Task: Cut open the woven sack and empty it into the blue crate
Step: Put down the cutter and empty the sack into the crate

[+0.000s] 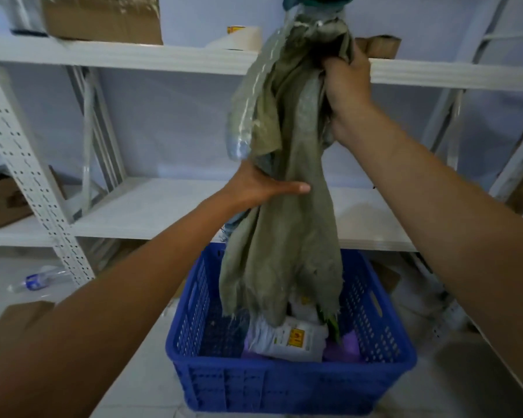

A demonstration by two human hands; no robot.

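Packets could fall past the blue plastic crate if you swing the limp green woven sack. Your right hand squeezes its top; your left hand lies open against its middle.

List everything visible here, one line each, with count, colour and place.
woven sack: one, olive green, held upside down over the crate
blue crate: one, blue, on the floor below
packets: several, white and purple, inside the crate
shelving unit: one, white, behind
cardboard boxes: several, brown, on shelves and floor
plastic bottle: one, clear, on the floor at left
left hand: pressing the sack's middle
right hand: gripping the sack's top
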